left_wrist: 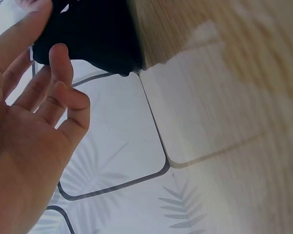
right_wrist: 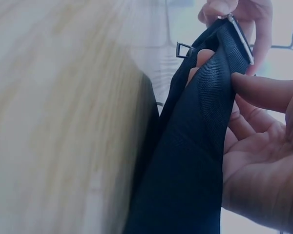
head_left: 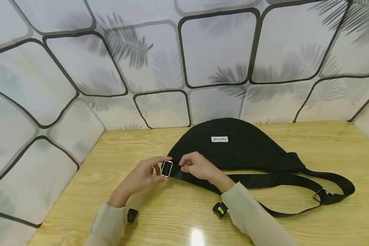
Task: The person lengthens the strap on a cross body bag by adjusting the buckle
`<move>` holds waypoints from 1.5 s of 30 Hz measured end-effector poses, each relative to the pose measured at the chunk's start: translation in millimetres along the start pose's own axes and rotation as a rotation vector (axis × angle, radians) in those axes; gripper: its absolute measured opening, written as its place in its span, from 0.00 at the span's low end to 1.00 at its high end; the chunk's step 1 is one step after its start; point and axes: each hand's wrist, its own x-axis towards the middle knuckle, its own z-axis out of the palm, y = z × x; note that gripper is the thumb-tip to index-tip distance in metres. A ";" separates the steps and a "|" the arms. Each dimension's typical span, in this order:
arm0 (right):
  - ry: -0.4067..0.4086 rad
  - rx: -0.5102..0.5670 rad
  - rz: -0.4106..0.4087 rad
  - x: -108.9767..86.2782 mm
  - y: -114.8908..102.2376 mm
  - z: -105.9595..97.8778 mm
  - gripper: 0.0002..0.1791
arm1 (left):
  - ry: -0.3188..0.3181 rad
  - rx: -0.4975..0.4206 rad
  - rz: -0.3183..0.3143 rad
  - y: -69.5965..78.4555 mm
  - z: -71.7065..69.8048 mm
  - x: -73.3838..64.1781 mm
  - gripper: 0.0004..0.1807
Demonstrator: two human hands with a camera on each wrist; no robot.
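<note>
A black waist bag (head_left: 230, 150) with a small white label lies on the wooden table. At its left end, my left hand (head_left: 142, 174) pinches a rectangular silver slider buckle (head_left: 167, 168) between thumb and fingers. Just to the right, my right hand (head_left: 200, 165) holds the black strap (right_wrist: 200, 131) near that buckle. In the right wrist view the right thumb presses the strap's edge, with fingertips showing behind it. A second small metal ring (right_wrist: 184, 50) shows beside the strap there. The left wrist view has my left fingers against dark fabric (left_wrist: 93, 36), the buckle mostly hidden.
The strap loops to the right through another metal slider (head_left: 323, 194). A black clip (head_left: 219, 209) with a yellow-green mark lies by the right sleeve, and a small black piece (head_left: 132, 215) by the left sleeve. A patterned backdrop (head_left: 218, 51) stands behind the table (head_left: 172, 218).
</note>
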 end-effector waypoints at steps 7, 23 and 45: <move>-0.026 0.107 0.019 -2.0 0.8 -4.7 0.06 | 0.010 -0.032 0.005 3.4 1.0 2.4 0.28; -0.078 0.270 0.003 1.4 1.9 -2.4 0.05 | 0.022 -0.050 0.042 7.8 9.2 5.8 0.28; -0.194 0.206 -0.064 -3.1 2.1 -14.9 0.07 | 0.010 -0.048 -0.025 9.4 7.0 6.8 0.27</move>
